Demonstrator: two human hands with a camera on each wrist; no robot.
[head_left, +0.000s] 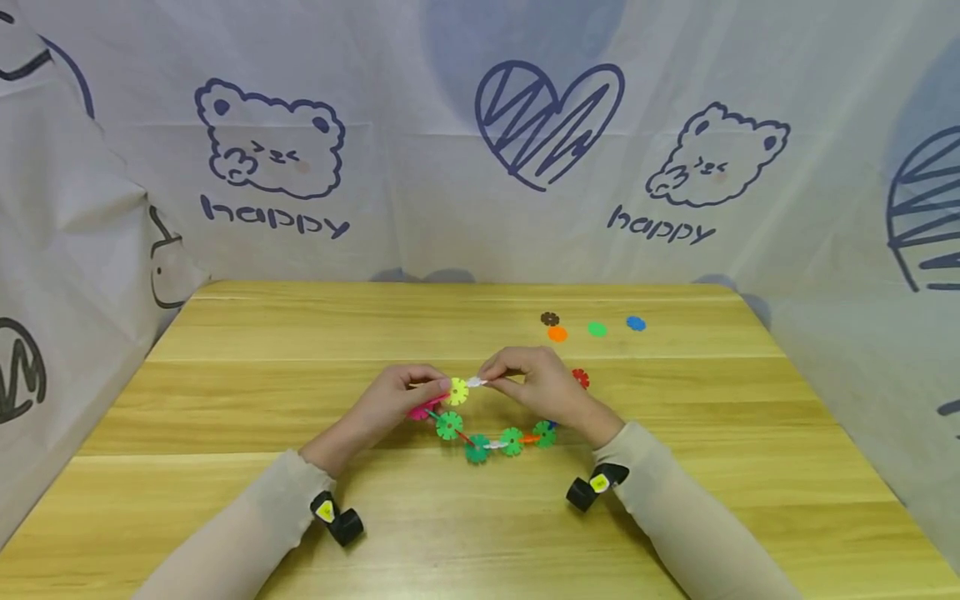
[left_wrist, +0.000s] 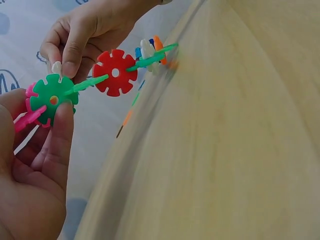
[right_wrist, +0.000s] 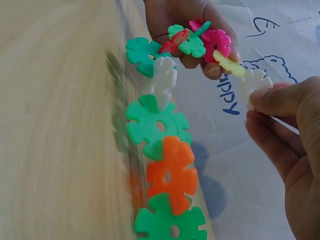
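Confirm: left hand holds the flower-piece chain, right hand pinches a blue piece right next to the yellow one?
Not blue: the right hand pinches a white piece, as the right wrist view shows. The rest stands: it's right next to the yellow piece, and the left hand holds the chain.

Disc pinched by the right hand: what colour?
The disc in the right hand is white; it shows best in the right wrist view.

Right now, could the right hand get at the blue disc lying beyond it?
Probably yes: nothing tall stands between the right hand and the blue disc, though the hand pinches a white piece it would likely release first.
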